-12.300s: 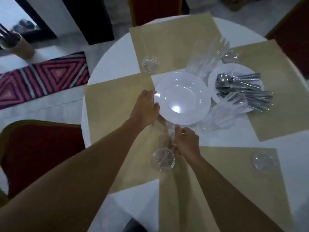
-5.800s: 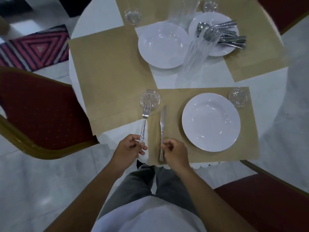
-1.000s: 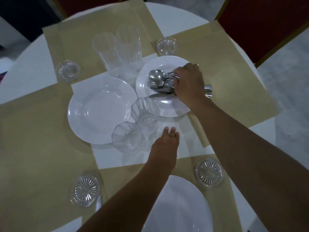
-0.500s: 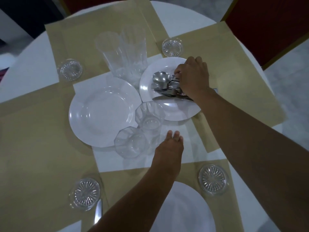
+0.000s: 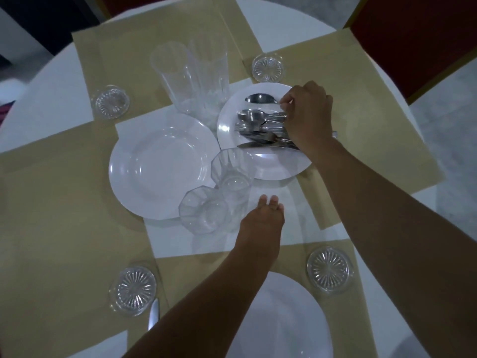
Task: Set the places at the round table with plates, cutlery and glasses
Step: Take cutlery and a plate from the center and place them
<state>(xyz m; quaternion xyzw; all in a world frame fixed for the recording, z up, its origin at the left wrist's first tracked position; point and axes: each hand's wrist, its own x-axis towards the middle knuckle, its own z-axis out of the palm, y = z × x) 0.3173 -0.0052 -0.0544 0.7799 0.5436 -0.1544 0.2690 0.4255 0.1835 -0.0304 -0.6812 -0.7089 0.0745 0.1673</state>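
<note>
Pinching a spoon [image 5: 260, 98] newly clear of the pile [image 5: 258, 128], right fingers [image 5: 286, 104]; left fingers [image 5: 268, 202] flat.

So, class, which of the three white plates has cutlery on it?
The far-right plate, where the right hand grips the cutlery pile. The centre-left plate and the near plate carry no cutlery.

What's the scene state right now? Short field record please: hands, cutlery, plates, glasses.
left hand: fingers straight, resting on the table beside the tumblers
right hand: pinches a spoon by its handle, over the cutlery pile
cutlery pile: on the far plate
centre plate: empty, mid-table
near plate: at the near place, knife to its left
glasses: two tall glasses, two tumblers, grouped mid-table
</note>
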